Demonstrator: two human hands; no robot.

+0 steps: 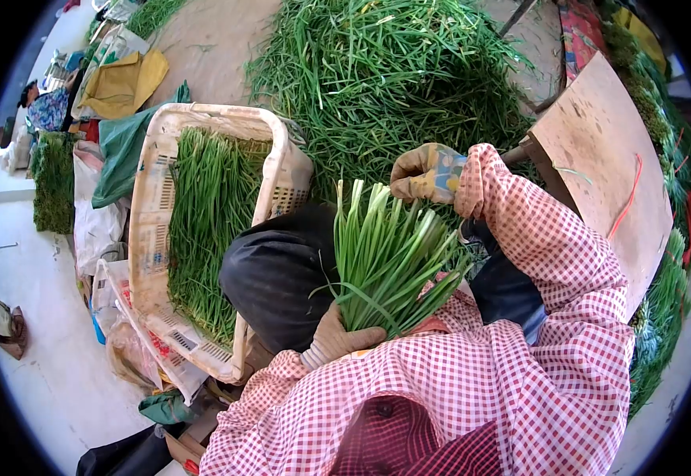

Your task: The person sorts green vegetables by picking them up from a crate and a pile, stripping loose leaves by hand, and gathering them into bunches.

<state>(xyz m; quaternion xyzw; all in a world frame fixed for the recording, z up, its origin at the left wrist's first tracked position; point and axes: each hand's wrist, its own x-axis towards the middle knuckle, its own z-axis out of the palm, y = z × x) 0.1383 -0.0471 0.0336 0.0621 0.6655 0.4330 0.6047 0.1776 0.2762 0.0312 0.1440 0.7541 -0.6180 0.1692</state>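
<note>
A bunch of green stalks [381, 266] rests against my chest, its pale cut ends pointing up and its leaf tips fanning down to the right. My left hand [337, 339], in a tan glove, is wrapped round the lower left side of the bunch. Just right of the pale ends is my right hand [421, 172], in a tan glove with a patterned cuff. Its fingers are curled together; whether they pinch anything is too small to tell. Beyond my hands lies a large heap of loose green stalks [393, 79].
On the left a white plastic crate [149, 238] holds laid-out green stalks, close to my bent knee. A brown board [599, 151] with red ties stands at the right. Bags and cloths lie behind the crate, and a person [48, 107] is at the far upper left.
</note>
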